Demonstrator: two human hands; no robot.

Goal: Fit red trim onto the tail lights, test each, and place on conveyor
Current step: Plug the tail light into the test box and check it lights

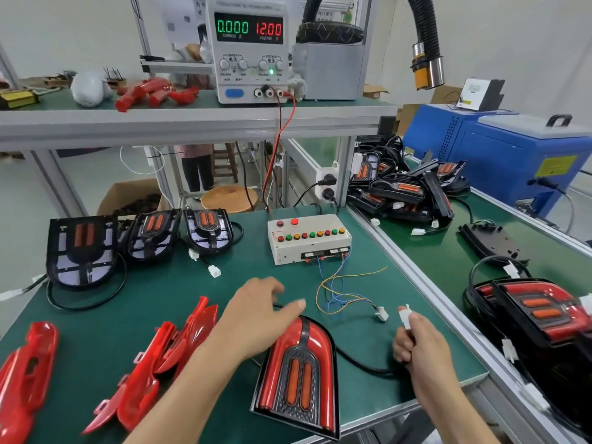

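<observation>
Cable (358, 363) end hidden in right hand (419, 344).

On the grey bench power supply (249, 49) standing on the upper shelf, you can read green digits "0.000" over "CURRENT A" and red digits "12.00" over "VOLTAGE V". Its knob groups are labelled "CURRENT" and "VOLTAGE", with "COARSE" beneath them. The yellow sticker (556, 166) on the blue machine is too small for you to read.
</observation>
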